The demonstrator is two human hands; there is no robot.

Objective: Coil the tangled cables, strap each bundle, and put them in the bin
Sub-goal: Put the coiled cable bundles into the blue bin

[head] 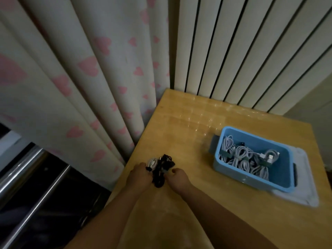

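Head view: a black cable bundle (160,172), partly coiled, sits between the two hands near the counter's (188,123) left edge, at about 7 o'clock from the blue bin (280,184). The left hand (139,177) curls its fingers round the bundle's left side, where a white cable (152,162) shows at its 12 o'clock. The right hand (177,177), fingers bent, grips the bundle's right side. The bin, well apart at the hands' 3 o'clock, holds strapped white coils (242,157).

Cream curtain (80,72) dotted with pink hearts — blue bin (280,184) of white cables (242,157), a black cable bundle (159,175), honey-yellow surface (179,126).
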